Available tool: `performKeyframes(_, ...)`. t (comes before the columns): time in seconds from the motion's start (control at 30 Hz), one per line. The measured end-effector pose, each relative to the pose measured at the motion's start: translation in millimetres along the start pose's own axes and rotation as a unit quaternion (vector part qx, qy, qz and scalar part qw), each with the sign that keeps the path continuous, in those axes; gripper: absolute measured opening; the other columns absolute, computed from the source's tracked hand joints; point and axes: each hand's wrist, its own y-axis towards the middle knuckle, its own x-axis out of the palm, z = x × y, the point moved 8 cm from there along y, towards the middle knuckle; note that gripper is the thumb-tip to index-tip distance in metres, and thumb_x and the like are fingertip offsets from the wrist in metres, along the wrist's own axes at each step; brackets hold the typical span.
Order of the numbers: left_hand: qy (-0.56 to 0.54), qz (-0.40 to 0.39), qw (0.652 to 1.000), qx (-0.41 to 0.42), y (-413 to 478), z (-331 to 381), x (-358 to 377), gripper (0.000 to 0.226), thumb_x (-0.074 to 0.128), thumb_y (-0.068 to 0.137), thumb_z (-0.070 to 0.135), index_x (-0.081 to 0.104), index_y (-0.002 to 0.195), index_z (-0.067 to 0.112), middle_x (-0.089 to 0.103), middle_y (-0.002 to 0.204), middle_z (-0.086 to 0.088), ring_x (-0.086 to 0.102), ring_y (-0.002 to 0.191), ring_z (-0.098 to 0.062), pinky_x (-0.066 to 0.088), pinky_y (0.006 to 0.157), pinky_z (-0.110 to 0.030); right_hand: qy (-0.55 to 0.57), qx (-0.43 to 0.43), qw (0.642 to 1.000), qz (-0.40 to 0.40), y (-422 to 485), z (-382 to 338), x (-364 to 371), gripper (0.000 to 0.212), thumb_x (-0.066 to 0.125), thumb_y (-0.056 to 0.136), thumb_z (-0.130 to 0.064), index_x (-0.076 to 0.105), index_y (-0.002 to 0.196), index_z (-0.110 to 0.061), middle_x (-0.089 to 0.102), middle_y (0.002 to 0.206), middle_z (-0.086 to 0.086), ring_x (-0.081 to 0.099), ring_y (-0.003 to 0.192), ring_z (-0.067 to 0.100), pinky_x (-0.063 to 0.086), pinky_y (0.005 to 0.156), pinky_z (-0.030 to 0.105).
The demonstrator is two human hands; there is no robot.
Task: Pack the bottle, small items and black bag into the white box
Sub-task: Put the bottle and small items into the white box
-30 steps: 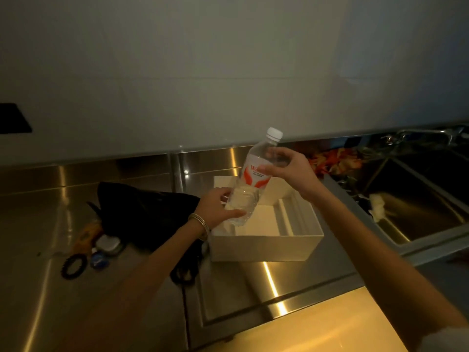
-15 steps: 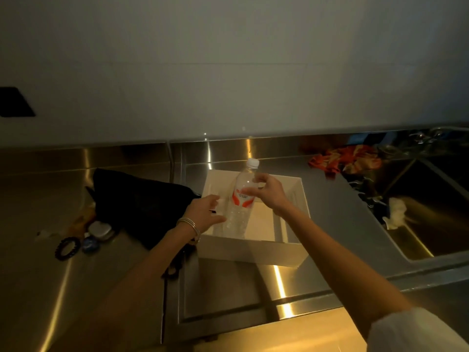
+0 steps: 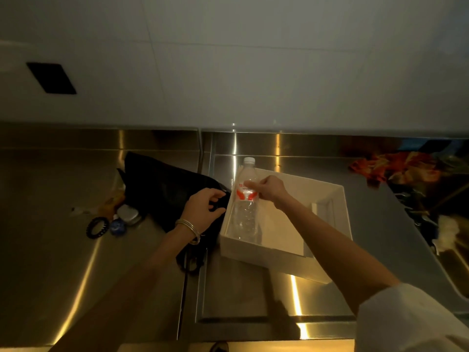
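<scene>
Right hand (image 3: 269, 190) pinches the bottle (image 3: 245, 201) at the label, thumb and fingers closed on it; the bottle stands near upright with its base down inside the box (image 3: 327, 273), against the wall nearest the left hand. Cannot tell whether the base rests on the floor of the box or hangs just above it. Left hand (image 3: 203, 209) is open, fingers curled and apart, holding nothing, hovering over the edge of the bag (image 3: 162, 191), just beside the box wall. Small items lie beyond the left hand, on the far side of the bag: a hair tie (image 3: 97, 227), a blue piece (image 3: 117, 226), a tin (image 3: 130, 214) and something yellow, too dim to identify. Risks, as judged: (1) the bottle is tall against a shallow box, cap well above the rim; released upright, it would likely topple, either across the box floor or over the wall toward the left hand. Laying it flat looks safer. (2) It appears empty or nearly so, hence light and easy to knock when the bag goes in. (3) The box is light card on slick steel; pressing the bottle sideways into the wall could slide it, with no hand steadying it. (4) The bag is bulky; loaded carelessly it may not fit around the bottle. (5) Dim light makes the small items easy to miss.
</scene>
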Motion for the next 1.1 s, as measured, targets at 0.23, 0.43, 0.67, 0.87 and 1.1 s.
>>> performKeyframes(0.23, -0.001, -0.022, 1.0, 0.008, 10, 3, 7, 0.038, 0.07, 0.076, 0.007, 0.059, 0.113, 0.009, 0.058, 0.111, -0.007, 0.053, 0.098, -0.013, 0.047, 0.083, -0.023, -0.083, -0.018, 0.996, -0.017, -18, 3, -11, 0.053, 0.073, 0.075, -0.035, 0.055, 0.112, -0.002, 0.057, 0.101, 0.01, 0.054, 0.09, 0.019, 0.046, 0.071, 0.023)
performKeyframes(0.43, 0.003, -0.005, 1.0, 0.019, 16, 8, -11, 0.04, 0.071, 0.076, 0.011, 0.058, 0.113, 0.012, 0.059, 0.111, -0.005, 0.054, 0.098, -0.012, 0.045, 0.08, -0.021, 0.044, -0.136, 0.99, 0.005, -57, -43, -35, 0.065, 0.073, 0.075, -0.024, 0.041, 0.13, -0.011, 0.049, 0.134, 0.009, 0.047, 0.121, 0.023, 0.045, 0.092, 0.033)
performKeyframes(0.67, 0.064, 0.024, 0.998, 0.015, -5, -6, -65, 0.05, 0.073, 0.075, 0.022, 0.053, 0.12, 0.016, 0.059, 0.111, -0.002, 0.051, 0.099, -0.009, 0.043, 0.086, -0.025, 0.019, -0.236, 0.969, -0.073, -82, -96, 9, 0.069, 0.075, 0.073, -0.019, 0.04, 0.132, -0.016, 0.049, 0.135, 0.007, 0.046, 0.124, 0.017, 0.039, 0.104, 0.031)
performKeyframes(0.87, 0.075, 0.029, 0.995, -0.06, -50, -67, -112, 0.055, 0.073, 0.075, 0.021, 0.05, 0.124, 0.012, 0.057, 0.116, -0.007, 0.052, 0.106, -0.018, 0.042, 0.087, -0.027, -0.038, -0.272, 0.947, -0.17, -97, -120, 91, 0.067, 0.075, 0.074, -0.019, 0.041, 0.132, -0.017, 0.05, 0.134, 0.006, 0.047, 0.123, 0.015, 0.038, 0.099, 0.023)
performKeyframes(1.1, 0.07, 0.069, 0.989, -0.108, -88, -140, -170, 0.053, 0.077, 0.071, 0.014, 0.054, 0.118, 0.006, 0.059, 0.115, -0.011, 0.055, 0.097, -0.017, 0.039, 0.076, -0.019, -0.06, -0.276, 0.928, -0.244, -102, -145, 199, 0.064, 0.075, 0.075, -0.018, 0.043, 0.131, -0.017, 0.05, 0.134, 0.005, 0.046, 0.124, 0.012, 0.035, 0.1, 0.02)
